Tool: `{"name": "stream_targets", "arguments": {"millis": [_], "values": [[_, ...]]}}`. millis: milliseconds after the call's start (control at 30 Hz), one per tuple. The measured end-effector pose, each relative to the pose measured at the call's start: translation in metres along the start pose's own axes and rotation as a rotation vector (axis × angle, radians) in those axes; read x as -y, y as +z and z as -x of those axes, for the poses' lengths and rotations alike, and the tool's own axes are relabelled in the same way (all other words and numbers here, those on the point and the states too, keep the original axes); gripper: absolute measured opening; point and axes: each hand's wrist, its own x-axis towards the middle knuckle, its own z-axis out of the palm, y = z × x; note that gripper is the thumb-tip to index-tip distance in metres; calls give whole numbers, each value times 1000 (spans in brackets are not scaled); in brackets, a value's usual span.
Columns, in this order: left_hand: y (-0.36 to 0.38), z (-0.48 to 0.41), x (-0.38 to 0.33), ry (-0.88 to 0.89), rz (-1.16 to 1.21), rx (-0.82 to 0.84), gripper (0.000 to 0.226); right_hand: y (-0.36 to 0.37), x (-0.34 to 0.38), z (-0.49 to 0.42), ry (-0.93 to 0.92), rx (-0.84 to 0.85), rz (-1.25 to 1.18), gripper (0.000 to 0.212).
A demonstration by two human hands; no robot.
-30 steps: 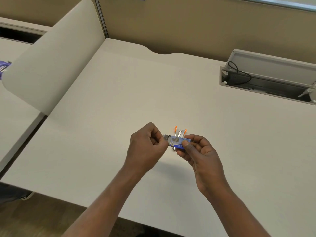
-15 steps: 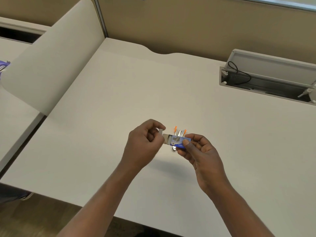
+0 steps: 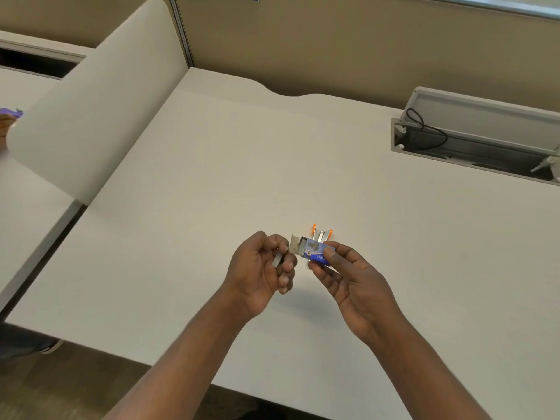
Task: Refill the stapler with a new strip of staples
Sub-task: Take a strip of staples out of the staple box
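Note:
My right hand (image 3: 348,277) holds a small blue staple box (image 3: 315,252) above the white desk (image 3: 212,183), its left end flap open. My left hand (image 3: 260,265) is just left of the box, palm turned up, fingers pinched on a short grey strip of staples (image 3: 277,259) that is clear of the box. Behind the box, an orange and silver stapler (image 3: 321,234) lies on the desk, opened out, mostly hidden by the box and my fingers.
A curved white divider panel (image 3: 100,95) stands at the left edge of the desk. An open grey cable tray (image 3: 472,137) with a black cable sits at the back right. Another person's hand with a purple object (image 3: 9,115) shows at far left.
My left hand has drawn the strip of staples out of the box's open end, moved left and turned palm up. My right hand and the box stay nearly still.

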Motion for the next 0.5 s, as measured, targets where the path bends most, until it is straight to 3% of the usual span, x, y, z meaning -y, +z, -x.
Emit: {"name": "stream_targets", "arguments": {"millis": [167,367,500], "values": [[-1,3,-3,31,-79,-1,11,1,-1,-1,-2,-6,12,18],[-10,12,-1,531,-814,-46,24,-1,0,-4,-11,-7,45,20],[-14,13,-6,642,-1030,-81,24,0,2,-3,-50,0,120,18]]}}
